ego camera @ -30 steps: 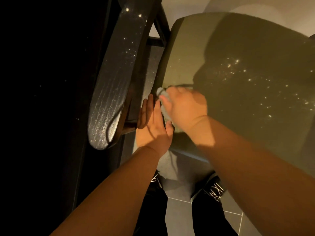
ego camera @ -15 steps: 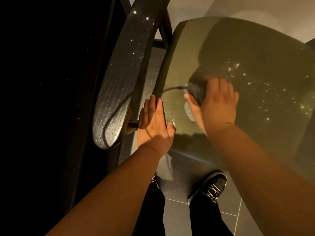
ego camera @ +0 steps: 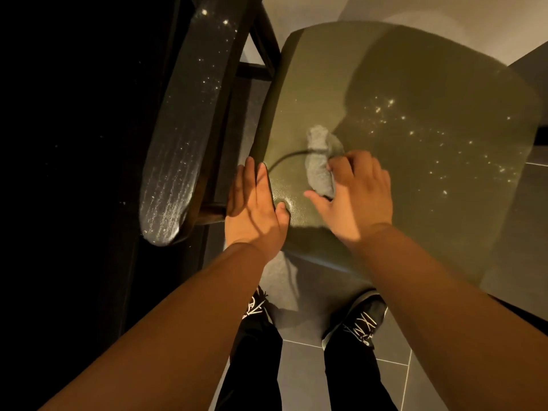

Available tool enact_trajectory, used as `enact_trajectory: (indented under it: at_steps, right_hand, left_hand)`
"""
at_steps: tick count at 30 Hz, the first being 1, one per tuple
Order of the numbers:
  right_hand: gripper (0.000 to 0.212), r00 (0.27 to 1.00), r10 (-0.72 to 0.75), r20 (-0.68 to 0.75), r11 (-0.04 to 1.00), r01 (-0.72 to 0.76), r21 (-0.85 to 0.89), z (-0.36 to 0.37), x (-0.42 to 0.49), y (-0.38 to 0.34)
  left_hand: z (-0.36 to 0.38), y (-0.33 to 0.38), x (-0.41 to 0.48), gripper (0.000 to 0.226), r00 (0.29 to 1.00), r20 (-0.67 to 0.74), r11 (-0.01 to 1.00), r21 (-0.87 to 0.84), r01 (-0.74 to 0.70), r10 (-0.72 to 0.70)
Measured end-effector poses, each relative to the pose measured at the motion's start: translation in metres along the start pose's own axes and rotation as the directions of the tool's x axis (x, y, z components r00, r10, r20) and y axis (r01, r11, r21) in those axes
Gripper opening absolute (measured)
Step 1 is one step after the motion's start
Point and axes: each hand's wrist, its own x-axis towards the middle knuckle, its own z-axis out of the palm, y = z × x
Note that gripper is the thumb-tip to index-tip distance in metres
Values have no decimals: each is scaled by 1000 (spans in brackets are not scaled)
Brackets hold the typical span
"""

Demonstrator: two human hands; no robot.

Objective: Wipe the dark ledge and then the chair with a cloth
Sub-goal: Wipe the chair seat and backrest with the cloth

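The chair's olive-green padded seat (ego camera: 415, 84) fills the upper right of the head view, with its dark wooden backrest (ego camera: 184, 137) to the left. A bunched grey cloth (ego camera: 318, 161) lies on the seat's near left part. My right hand (ego camera: 355, 197) grips the cloth's right side with curled fingers and holds it against the seat. Flat and with straight fingers, my left hand (ego camera: 252, 203) rests on the seat's left edge. The dark ledge (ego camera: 74, 143) is a black mass at the far left, hardly visible.
Grey floor tiles (ego camera: 302, 381) lie below, with my dark trousers and black shoes (ego camera: 358, 324) just under the seat's front edge. Dark chair struts (ego camera: 261, 46) join backrest and seat at the top. A pale wall or floor shows at the top right.
My right hand with the cloth swept right across the seat, then came back toward the near left part. The cloth now shows beyond my fingers. My left hand stayed on the seat edge.
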Motion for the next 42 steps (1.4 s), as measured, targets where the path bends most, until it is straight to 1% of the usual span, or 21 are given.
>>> enact_trajectory:
  at_steps: [3, 4, 6, 8, 10, 12, 13, 14, 15, 16, 18, 20, 21, 23, 26, 29, 31, 32, 36, 40, 42]
  right_hand:
    - [24, 996, -33, -80, 998, 37, 44, -6, 6, 2]
    - [20, 994, -47, -97, 996, 55, 74, -9, 4, 1]
    - [27, 993, -68, -101, 989, 80, 125, -20, -5, -4]
    - [31, 995, -76, -58, 979, 85, 186, -37, -16, -11]
    - [28, 1000, -27, -6, 949, 28, 315, -59, -30, -17]
    - [28, 998, 58, 26, 870, -63, 489, -75, -44, -21]
    - [27, 995, 84, 47, 837, -96, 539, -80, -50, -21]
    - [21, 992, 100, 84, 829, -129, 545, -79, -53, -19]
    - [11, 987, 103, 124, 844, -153, 514, -77, -53, -15]
    - [14, 980, 126, 155, 870, -184, 457, -73, -50, -11]
    - [29, 963, 187, 193, 905, -245, 348, -59, -41, -1]
    - [33, 952, 252, 176, 906, -295, 302, -50, -31, 1]
    - [35, 958, 251, 136, 915, -281, 291, -47, -28, -1]
    - [47, 978, 180, 104, 945, -201, 256, -39, -29, -9]
    - [67, 980, 71, 188, 975, -108, 193, -23, -41, -21]
    - [76, 986, 91, 140, 988, -107, 112, -11, -48, -29]
    - [84, 982, 104, 156, 993, -111, 42, -7, -49, -29]
    - [83, 981, 105, 164, 993, -112, 38, -5, -50, -27]
    - [52, 996, 64, 70, 997, -68, 47, 5, -47, -6]
    - [57, 998, -25, 57, 988, 16, 154, 8, -51, -9]
    - [52, 995, -99, 24, 987, 96, 128, 11, -61, -11]
  left_hand:
    - [-2, 1, 0, 81, 1000, 21, 1000, -9, 7, -6]
    - [-3, 1, 0, 81, 1000, 25, 1000, -8, 9, -9]
    - [-5, 2, 0, 81, 999, 27, 1000, -3, 20, -20]
    - [-9, 3, 0, 81, 999, 41, 999, -3, 34, -34]
    - [-14, 5, 0, 81, 996, 75, 999, -9, 45, -44]
    - [-16, 5, -1, 81, 993, 106, 999, 0, 49, -49]
    - [-17, 4, -1, 81, 993, 113, 999, 1, 45, -45]
    - [-17, 3, 0, 81, 993, 114, 999, -6, 39, -38]
    - [-17, 2, 0, 81, 993, 115, 999, -14, 32, -30]
    - [-16, 2, 0, 81, 993, 115, 1000, -18, 23, -21]
    - [-15, 1, -1, 81, 994, 112, 1000, -18, 10, -8]
    - [-13, 2, -1, 82, 995, 98, 1000, -22, 7, -5]
    - [-12, 1, -1, 82, 996, 88, 1000, -22, 4, -2]
    - [-10, 0, -1, 81, 997, 78, 1000, -16, -4, 5]
    - [-8, -2, -1, 81, 997, 73, 1000, -25, -9, 11]
    - [-6, -1, 1, 80, 997, 78, 1000, -2, 6, -6]
    - [-5, -1, 1, 81, 998, 67, 1000, 5, 21, -21]
    - [-4, -1, 1, 81, 998, 58, 1000, -2, 19, -19]
    - [-4, -1, -1, 81, 1000, 31, 1000, -17, 1, 0]
    - [-2, -1, -1, 80, 1000, 21, 1000, -11, -7, 8]
    - [-2, -1, -1, 80, 1000, 18, 1000, -7, -15, 15]
